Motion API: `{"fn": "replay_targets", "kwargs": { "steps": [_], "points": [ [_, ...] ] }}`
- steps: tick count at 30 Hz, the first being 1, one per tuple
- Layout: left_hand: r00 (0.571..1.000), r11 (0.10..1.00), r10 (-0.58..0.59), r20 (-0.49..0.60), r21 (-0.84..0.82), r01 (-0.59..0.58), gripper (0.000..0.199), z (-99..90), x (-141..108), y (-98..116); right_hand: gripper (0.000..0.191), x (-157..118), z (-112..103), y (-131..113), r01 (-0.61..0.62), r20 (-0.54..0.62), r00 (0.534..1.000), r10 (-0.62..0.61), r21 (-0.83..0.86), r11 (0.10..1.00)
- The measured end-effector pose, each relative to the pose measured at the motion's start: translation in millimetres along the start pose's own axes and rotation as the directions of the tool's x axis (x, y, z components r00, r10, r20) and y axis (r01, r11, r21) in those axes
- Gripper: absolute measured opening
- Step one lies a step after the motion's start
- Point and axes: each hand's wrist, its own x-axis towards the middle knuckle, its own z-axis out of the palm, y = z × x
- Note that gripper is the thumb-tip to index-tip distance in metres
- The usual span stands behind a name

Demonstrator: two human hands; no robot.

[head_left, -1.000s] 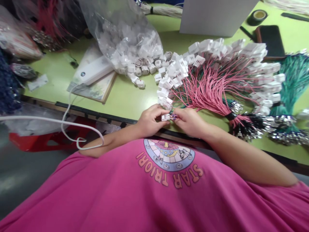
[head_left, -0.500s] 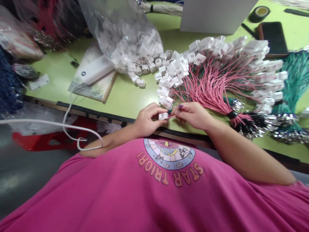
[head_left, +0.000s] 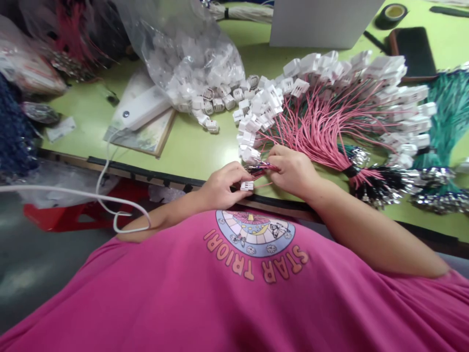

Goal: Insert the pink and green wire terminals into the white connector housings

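Observation:
Near the table's front edge my left hand point(head_left: 224, 186) pinches a small white connector point(head_left: 246, 186) between thumb and fingers. A thin pink wire runs from this connector toward my right hand point(head_left: 291, 171). The fingers of my right hand are closed on several wires point(head_left: 266, 166) with metal tips, which point left toward my left hand. Just behind both hands lie white connectors point(head_left: 249, 154) joined to a large spread of pink wires point(head_left: 315, 132). A black band holds that bundle at its right end.
A clear plastic bag point(head_left: 198, 54) of white connectors stands behind. A white device point(head_left: 144, 107) rests on a booklet at the left, its cable point(head_left: 103, 176) hanging over the edge. Green wires point(head_left: 447, 117), a dark phone-like object point(head_left: 414, 51) and a tape roll point(head_left: 391, 16) are at the right.
My left hand and its connector have moved slightly toward me. My right hand has shifted a little up and right, and several metal-tipped wires now show at its fingers.

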Motion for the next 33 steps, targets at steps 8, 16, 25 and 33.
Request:
{"fn": "replay_targets", "kwargs": {
  "steps": [8, 16, 25, 33],
  "points": [
    [0.989, 0.99, -0.121, -0.087, -0.089, 0.113, 0.024, 6.7, 10.6, -4.6, 0.013, 2.4, -17.6, 2.8, -0.117, 0.037, 0.993, 0.111, 0.403, 0.908],
    [0.961, 0.956, -0.232, -0.149, -0.219, 0.197, 0.028, 12.1, 28.9, -11.8, 0.019, 2.0, -28.0, 0.4, -0.216, 0.014, 0.967, 0.254, 0.577, 0.788],
    [0.955, 0.985, -0.171, -0.243, -0.047, 0.164, 0.028, 12.5, 37.4, -11.0, 0.017, 2.4, -28.8, -2.3, -0.206, -0.048, 0.957, 0.285, 0.576, 0.791],
    [0.984, 0.996, -0.04, -0.176, 0.07, 0.053, 0.024, 18.0, 38.8, -11.1, 0.025, 2.2, -20.3, -6.8, -0.14, -0.067, 0.982, 0.175, 0.358, 0.923]
  ]
}}
